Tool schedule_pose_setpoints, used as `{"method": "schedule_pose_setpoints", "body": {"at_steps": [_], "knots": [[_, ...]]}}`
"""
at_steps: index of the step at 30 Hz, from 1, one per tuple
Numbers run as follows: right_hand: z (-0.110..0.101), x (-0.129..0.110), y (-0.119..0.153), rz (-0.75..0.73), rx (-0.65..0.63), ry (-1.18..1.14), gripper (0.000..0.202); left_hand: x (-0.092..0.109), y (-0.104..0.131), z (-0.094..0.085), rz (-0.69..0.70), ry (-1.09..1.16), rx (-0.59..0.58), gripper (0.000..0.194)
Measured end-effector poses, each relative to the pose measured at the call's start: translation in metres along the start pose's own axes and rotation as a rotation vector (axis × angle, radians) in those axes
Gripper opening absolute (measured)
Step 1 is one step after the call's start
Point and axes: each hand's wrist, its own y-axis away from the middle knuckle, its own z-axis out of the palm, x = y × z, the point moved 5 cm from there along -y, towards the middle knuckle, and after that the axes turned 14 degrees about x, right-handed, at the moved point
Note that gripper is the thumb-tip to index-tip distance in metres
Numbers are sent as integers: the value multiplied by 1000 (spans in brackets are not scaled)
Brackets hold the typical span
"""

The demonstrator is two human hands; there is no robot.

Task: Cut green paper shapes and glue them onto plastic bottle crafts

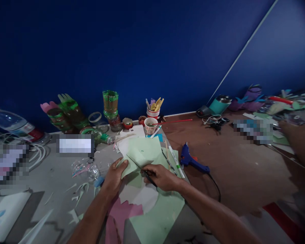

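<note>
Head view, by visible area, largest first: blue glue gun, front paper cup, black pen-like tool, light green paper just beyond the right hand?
1. light green paper
2. blue glue gun
3. front paper cup
4. black pen-like tool, partly covered by the right hand, so its full size is unsure

No wording, brand or number can be read at the worktable (53, 174). Print is carried by the label (27, 130) of a large red-capped bottle (8, 120) at the far left, its lettering lost to blur. Small dark marks are borne by a white marker (176, 161) right of centre, too fine to be deciphered. A patterned paper cup (150, 127) is seen near the middle, its print indistinct. Pixelated patches are shown at the far left (6, 166), left of centre (75, 145) and at right (252, 130). A white box (14, 206) at lower left is marked with blue, illegibly.
</note>
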Motion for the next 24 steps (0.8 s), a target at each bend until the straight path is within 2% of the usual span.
{"method": "schedule_pose_setpoints", "body": {"at_steps": [4,8,13,18,22,24], "knots": [[0,-4,0,40,-13,-29,21,-3,0,2,-50,-11,-52,43],[4,3,-1,103,-39,-90,26,0,2,4,-25,-3,-84,39],[6,8,-1,64,-40,-70,28,-6,0,4,-15,-14,-112,36],[3,4,0,73,-55,-76,27,-15,-7,-2,-9,-66,-69,40],[2,2,-1,67,-63,-67,27,-17,-9,-1,11,-93,-126,37],[2,3,-1,68,-66,-77,27,-17,-9,-2,20,-88,-104,38]]}}
